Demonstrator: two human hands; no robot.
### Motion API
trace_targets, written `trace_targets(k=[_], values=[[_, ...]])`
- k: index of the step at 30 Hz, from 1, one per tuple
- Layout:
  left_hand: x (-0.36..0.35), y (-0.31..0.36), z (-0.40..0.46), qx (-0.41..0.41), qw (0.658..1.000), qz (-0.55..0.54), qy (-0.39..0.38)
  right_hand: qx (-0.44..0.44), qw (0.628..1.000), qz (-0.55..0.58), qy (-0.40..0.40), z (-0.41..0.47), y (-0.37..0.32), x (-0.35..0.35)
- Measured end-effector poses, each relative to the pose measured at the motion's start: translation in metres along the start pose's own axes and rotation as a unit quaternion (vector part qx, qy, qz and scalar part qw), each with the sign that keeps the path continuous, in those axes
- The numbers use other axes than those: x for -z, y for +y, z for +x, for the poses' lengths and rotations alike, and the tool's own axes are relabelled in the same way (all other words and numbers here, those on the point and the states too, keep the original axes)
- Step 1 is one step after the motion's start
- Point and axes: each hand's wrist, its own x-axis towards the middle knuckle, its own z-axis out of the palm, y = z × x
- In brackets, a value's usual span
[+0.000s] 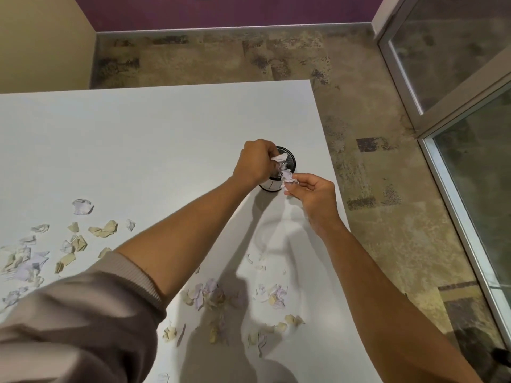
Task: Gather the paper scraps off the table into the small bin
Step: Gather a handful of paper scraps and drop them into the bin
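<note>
A small round bin (289, 161) with a black rim and white wall stands near the right edge of the white table (138, 150). My left hand (255, 161) hovers over the bin's mouth and grips crumpled white paper scraps (278, 158). My right hand (312, 197) is just right of the bin and pinches a pale lilac scrap (289, 176) at the rim. Several loose scraps lie on the table: a cluster at the left (66, 244) and another near the front (221, 297).
The table's right edge (331, 167) runs close beside the bin, with patterned carpet (373, 189) beyond it. A glass door with a metal frame (453, 128) stands at the right. My grey sleeve (83, 322) covers the lower left.
</note>
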Motion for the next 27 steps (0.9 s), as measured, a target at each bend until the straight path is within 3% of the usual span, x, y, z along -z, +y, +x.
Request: trace_targets(k=[3, 6, 12, 16, 20, 24, 27], values=[[-0.008, 0.009, 0.012, -0.019, 0.992, 0.109, -0.054, -0.001, 0.999, -0.036, 0.009, 0.006, 0.0, 0.001], [-0.011, 0.011, 0.016, -0.024, 0.986, 0.143, -0.077, -0.006, 0.997, -0.071, 0.031, 0.011, 0.0, 0.001], [0.004, 0.004, 0.015, -0.025, 0.993, 0.092, -0.066, 0.004, 0.991, -0.126, 0.052, 0.024, -0.007, 0.004], [0.01, -0.01, 0.003, 0.012, 1.0, 0.015, 0.014, 0.081, 0.972, -0.21, 0.064, 0.037, -0.018, -0.003], [0.003, -0.022, -0.009, 0.076, 0.995, -0.051, 0.036, 0.107, 0.92, -0.376, 0.037, 0.052, -0.03, -0.02], [-0.003, -0.027, -0.013, 0.111, 0.983, -0.14, 0.043, 0.123, 0.79, -0.599, -0.034, 0.063, -0.034, -0.043], [-0.004, -0.029, -0.013, 0.116, 0.978, -0.17, 0.042, 0.113, 0.745, -0.652, -0.081, 0.069, -0.03, -0.056]])
